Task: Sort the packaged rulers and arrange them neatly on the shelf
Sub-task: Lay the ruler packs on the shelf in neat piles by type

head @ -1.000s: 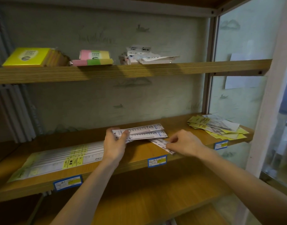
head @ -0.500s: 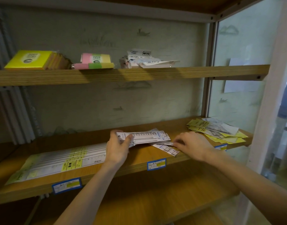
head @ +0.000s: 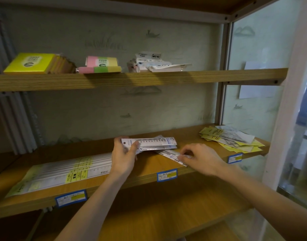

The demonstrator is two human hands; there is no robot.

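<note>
Left hand (head: 123,156) wrapped around the near end of a small stack of short white packaged rulers (head: 151,143), thumb on top, fingers curled behind, stack held just above the middle wooden shelf board (head: 145,166) with the printed scale facing up. Right hand (head: 200,158) lower and to the right, thumb and forefinger pinching the end of a loose white packaged ruler (head: 171,154) lying slantwise on the board near its front edge, partly under the held stack. Further left on the same board, a flat row of long clear-sleeved rulers with yellow labels (head: 62,173), laid side by side and reaching to the left wrist. At the far right of the board, a messy heap of yellow and clear flat packets (head: 230,139). Blue-framed price tags (head: 167,174) stuck on the board's front edge. On the upper shelf, a yellow pad block (head: 30,63), pink-green-yellow sticky note packs (head: 100,66) and white boxed items (head: 154,62)
</note>
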